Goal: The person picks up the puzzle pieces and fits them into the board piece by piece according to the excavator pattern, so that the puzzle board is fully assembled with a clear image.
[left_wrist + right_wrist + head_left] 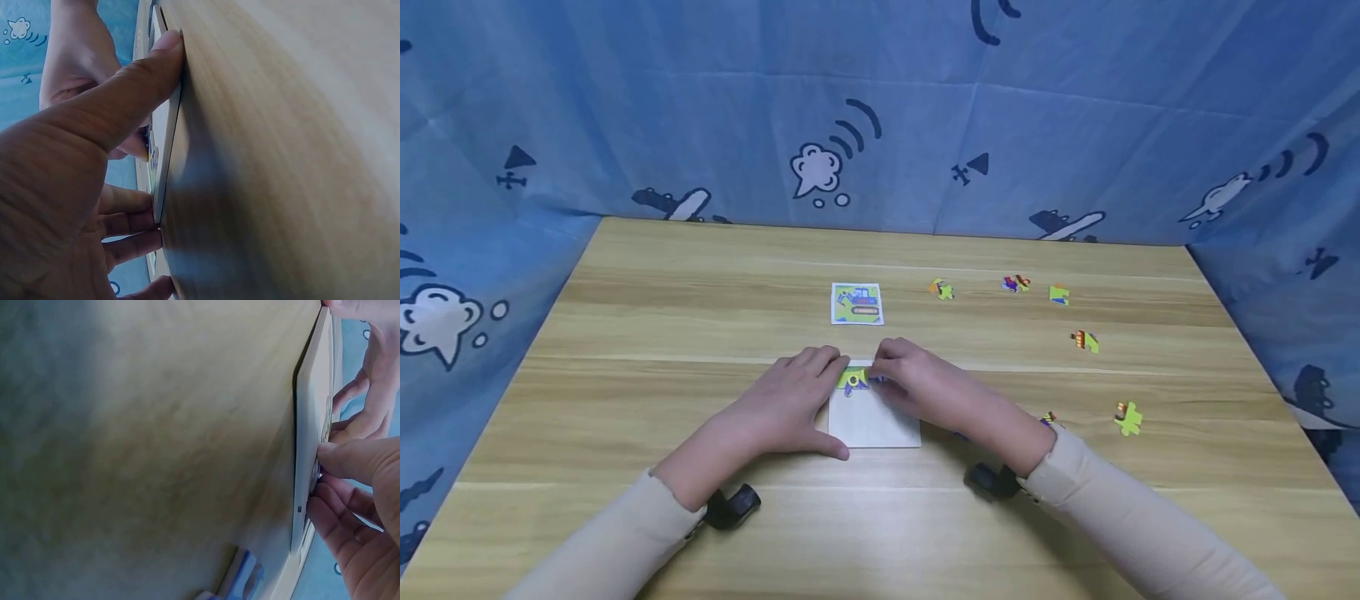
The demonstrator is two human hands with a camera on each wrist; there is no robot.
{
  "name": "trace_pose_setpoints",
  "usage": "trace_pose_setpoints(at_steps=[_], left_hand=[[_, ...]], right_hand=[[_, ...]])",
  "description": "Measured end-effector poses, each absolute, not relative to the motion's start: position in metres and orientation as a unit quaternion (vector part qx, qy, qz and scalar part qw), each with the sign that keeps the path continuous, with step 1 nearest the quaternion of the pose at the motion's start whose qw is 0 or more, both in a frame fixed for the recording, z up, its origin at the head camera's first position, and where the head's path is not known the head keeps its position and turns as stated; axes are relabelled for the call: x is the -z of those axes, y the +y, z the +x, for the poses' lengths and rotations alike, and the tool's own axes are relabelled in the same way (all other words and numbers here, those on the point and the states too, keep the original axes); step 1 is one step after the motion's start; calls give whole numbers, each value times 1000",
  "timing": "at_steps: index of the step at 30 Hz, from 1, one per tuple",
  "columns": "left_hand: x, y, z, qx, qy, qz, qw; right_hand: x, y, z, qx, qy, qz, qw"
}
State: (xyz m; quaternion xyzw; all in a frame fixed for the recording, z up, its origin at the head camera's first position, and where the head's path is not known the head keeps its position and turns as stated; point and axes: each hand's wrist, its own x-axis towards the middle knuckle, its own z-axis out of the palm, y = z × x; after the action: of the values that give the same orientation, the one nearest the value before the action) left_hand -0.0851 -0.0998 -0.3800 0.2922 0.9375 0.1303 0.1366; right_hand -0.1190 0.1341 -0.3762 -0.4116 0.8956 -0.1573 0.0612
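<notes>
A pale square puzzle board [874,423] lies on the table between both hands. A green and yellow puzzle section [852,379] is at its back left corner. My left hand [792,402] spans the board's left side, fingertips at the far edge and thumb along the near corner, as the left wrist view [81,137] shows of the hand. With thumb and fingertips, my right hand [917,379] pinches a small puzzle piece [880,379] with purple on it at the back of the board. The fingers hide most of that piece.
Behind the board lies a picture card [857,303] with a blue digger. Several loose puzzle pieces lie to the right, among them a green one [1127,418] and a red and purple cluster [1016,283]. A blue patterned cloth [880,108] hangs behind the wooden table [700,283].
</notes>
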Motion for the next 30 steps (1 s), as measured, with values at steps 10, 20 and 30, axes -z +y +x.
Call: trace_pose_setpoints(at_steps=[10, 20, 30], left_hand=[[380, -101, -84, -133, 936, 293, 144], [378, -101, -83, -138, 937, 287, 146], [379, -100, -84, -139, 937, 290, 140]], right_hand=[[377, 130, -117, 177, 899, -393, 76], [376, 128, -116, 175, 901, -391, 72], [374, 132, -115, 170, 906, -381, 73]])
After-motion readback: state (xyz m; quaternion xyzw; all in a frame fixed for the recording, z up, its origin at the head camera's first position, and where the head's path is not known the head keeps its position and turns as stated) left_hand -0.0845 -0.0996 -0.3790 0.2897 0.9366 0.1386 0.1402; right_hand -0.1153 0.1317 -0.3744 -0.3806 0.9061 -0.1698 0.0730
